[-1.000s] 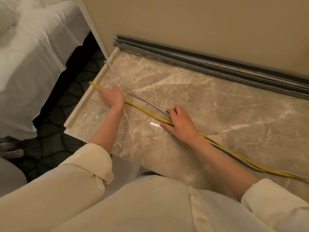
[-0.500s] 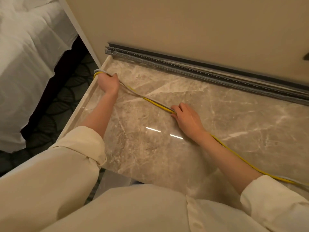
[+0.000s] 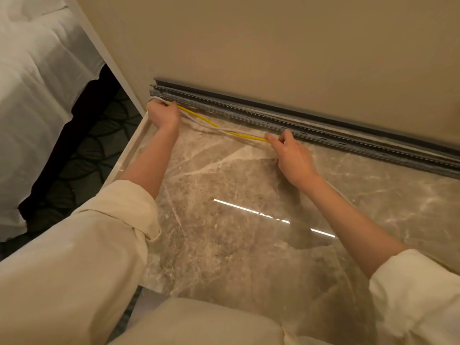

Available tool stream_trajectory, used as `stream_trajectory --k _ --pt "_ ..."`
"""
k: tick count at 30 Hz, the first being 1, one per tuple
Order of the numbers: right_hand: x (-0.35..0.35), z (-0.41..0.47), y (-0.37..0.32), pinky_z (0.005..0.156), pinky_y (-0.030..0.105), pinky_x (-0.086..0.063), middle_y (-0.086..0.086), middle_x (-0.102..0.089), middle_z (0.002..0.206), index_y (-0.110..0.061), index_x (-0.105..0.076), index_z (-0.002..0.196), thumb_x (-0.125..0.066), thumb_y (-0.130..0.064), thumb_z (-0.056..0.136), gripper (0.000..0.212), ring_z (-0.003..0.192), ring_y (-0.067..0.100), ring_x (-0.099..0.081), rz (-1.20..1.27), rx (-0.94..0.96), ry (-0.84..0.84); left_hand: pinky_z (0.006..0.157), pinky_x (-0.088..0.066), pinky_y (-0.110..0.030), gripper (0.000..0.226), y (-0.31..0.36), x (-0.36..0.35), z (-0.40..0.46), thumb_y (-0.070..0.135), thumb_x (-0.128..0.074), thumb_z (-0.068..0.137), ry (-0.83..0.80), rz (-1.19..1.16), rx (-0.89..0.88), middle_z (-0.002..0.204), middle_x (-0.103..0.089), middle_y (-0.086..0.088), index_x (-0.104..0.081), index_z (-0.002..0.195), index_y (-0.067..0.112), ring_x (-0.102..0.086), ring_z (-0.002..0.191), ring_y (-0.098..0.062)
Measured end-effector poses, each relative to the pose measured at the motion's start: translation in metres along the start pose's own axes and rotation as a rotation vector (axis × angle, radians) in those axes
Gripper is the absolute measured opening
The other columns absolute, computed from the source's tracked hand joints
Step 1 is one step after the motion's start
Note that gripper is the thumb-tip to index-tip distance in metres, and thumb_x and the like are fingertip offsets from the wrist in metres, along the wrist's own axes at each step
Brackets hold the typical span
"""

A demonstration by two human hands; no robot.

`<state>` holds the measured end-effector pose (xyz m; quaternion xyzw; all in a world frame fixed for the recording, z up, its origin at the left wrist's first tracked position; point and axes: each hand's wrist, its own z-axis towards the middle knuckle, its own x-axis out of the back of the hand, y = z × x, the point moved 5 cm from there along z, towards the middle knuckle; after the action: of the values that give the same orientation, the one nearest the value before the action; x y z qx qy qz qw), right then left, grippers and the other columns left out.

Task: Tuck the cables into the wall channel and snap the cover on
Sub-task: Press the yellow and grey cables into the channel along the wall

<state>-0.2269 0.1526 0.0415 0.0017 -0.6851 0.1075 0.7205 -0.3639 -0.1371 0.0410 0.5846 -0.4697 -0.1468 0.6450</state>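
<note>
The worktop [image 3: 236,245] is a shiny slab of brown and grey marble with pale veins running through it. A thin, bright streak of light shows on its smooth top. Its left edge has a low, pale raised rim. Its back edge meets the beige wall.

Along that back edge lies the wall channel [image 3: 323,131], a long grey strip with rows of little teeth, going from the left corner off to the right.

A yellow cable [image 3: 239,133] and a pale grey cable [image 3: 204,123] lie side by side near the back of the worktop, just in front of the channel. They run between the two hands.
</note>
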Motion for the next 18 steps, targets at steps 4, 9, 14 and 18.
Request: stream_trajectory --k 4,9,14,18 --pt "0.005 0.005 0.006 0.059 0.034 -0.028 0.016 -0.047 0.11 -0.018 -0.038 0.138 -0.03 -0.018 0.09 0.048 0.071 0.026 -0.044 0.023 -0.027 -0.042 0.064 -0.043 -0.026 0.029 -0.003 -0.004 0.005 0.018 -0.065 0.084 -0.004 0.038 -0.048 0.076 -0.062 -0.006 -0.05 0.06 0.016 -0.058 0.071 -0.017" --pt "-0.008 -0.011 0.017 0.066 0.034 -0.034 0.004 -0.057 0.097 -0.018 -0.054 0.103 -0.031 -0.044 0.097 0.036 0.081 0.021 -0.053 0.251 -0.115 0.004 0.081 -0.046 -0.03 0.033 -0.014 -0.014 -0.02 0.03 -0.058 0.088 -0.054 0.156 -0.199 0.102 -0.066 -0.009 -0.06 0.107 0.003 -0.062 0.094 -0.021" --pt "-0.012 -0.053 0.044 0.07 0.042 -0.049 0.015 -0.054 0.099 -0.007 -0.054 0.116 -0.057 -0.022 0.091 0.03 0.085 0.028 -0.053 0.1 -0.085 0.109 0.095 -0.034 -0.038 0.052 -0.021 -0.024 -0.098 0.031 -0.067 0.079 -0.027 0.41 -0.55 0.12 -0.047 -0.02 -0.047 0.119 0.004 -0.045 0.111 -0.035" --pt "-0.009 -0.091 0.073 0.074 0.04 -0.048 0.016 -0.055 0.097 -0.006 -0.056 0.109 -0.059 -0.032 0.088 0.034 0.088 0.03 -0.053 0.077 -0.162 0.161 0.085 -0.036 -0.041 0.037 -0.025 -0.056 -0.172 0.031 -0.062 0.082 -0.325 0.495 -0.992 0.11 -0.054 -0.019 -0.056 0.11 0.009 -0.049 0.1 -0.035"
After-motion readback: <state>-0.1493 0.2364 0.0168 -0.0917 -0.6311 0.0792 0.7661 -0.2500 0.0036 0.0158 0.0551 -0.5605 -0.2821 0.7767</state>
